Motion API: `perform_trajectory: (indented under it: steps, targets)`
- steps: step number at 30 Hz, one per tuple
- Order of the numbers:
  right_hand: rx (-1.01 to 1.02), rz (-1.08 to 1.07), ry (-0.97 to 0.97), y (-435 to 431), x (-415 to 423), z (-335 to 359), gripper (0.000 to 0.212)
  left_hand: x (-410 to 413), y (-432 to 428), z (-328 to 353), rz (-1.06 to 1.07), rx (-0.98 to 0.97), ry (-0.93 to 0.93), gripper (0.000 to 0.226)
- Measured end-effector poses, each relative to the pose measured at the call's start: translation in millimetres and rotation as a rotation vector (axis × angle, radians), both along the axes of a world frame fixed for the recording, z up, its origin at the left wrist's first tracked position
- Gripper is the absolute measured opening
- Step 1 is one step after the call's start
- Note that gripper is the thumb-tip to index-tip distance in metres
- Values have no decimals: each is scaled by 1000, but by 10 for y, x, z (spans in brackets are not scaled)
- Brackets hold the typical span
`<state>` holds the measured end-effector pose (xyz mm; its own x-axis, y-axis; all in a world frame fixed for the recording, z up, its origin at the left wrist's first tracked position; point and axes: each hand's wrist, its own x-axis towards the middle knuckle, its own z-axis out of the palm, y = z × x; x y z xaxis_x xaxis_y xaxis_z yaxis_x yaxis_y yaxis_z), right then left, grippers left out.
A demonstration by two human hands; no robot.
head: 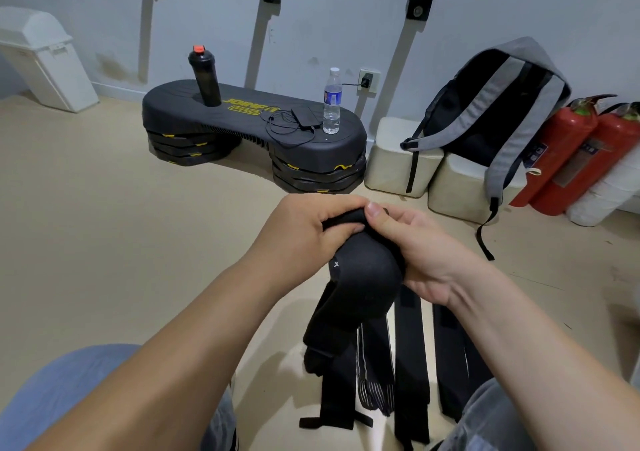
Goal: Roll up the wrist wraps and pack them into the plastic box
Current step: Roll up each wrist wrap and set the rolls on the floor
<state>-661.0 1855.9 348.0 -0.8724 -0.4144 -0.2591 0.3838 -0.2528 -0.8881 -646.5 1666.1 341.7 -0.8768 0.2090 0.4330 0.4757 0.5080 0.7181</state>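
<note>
I am holding one black wrist wrap [363,274] up in the air, in front of the black step platform [242,115] and on my side of it. Both hands are closed on the wrap. My left hand [304,232] has its fingers curled round the upper end of the fabric. My right hand [419,246] wraps round the far side of the bundle, with the thumb pressed on top beside my left fingers. The wrap is wound into a rounded lump with a small white mark on it, but its tail hangs loose below my hands, so I judge this roll only part done.

Further from the platform, on the floor between my knees, lie the other wraps [412,364]. They are several long black strips laid out flat side by side, one with pale stripes, and none of them looks rolled.

I cannot pick out the plastic box anywhere in view, and nothing shows as packed. So the task seems to be near its start: this first roll has to be finished, every strip on the floor has to be wound, and then all of them have to go into the box.

On the platform stand a dark shaker bottle [204,76] and a clear water bottle [331,101].
</note>
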Motion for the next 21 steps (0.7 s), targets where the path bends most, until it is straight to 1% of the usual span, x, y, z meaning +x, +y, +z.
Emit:
perform_trajectory:
  steps: [2,4,7,8,10,11,14,15,17,18,21]
  targets:
    - [12,-29,2,-5,-4,-24,36,-25,-22,22,-22,42,-168,34]
    - [13,-49,9,-9,-2,-37,28,-31,-32,57,-13,97,-298,31]
    - [-11,-94,55,-2,-1,-2,17,14,18,137,-21,241,-491,24]
    - [-14,-110,81,4,-1,11,13,26,44,164,-29,286,-562,24]
    - [-1,-125,135,9,5,17,16,30,80,185,-17,351,-678,38]
    - [14,-126,161,12,6,9,19,27,90,188,2,351,-705,41]
    - [44,-132,192,17,8,-6,25,27,108,155,49,304,-666,35]
    - [34,-148,164,14,8,5,26,26,107,144,69,305,-632,31]
    - [11,-177,100,4,7,20,37,15,102,137,107,343,-566,24]
    - [20,-174,95,-12,10,17,38,10,102,138,122,357,-536,20]
    - [91,-156,155,-104,64,-37,28,30,134,132,162,297,-417,12]
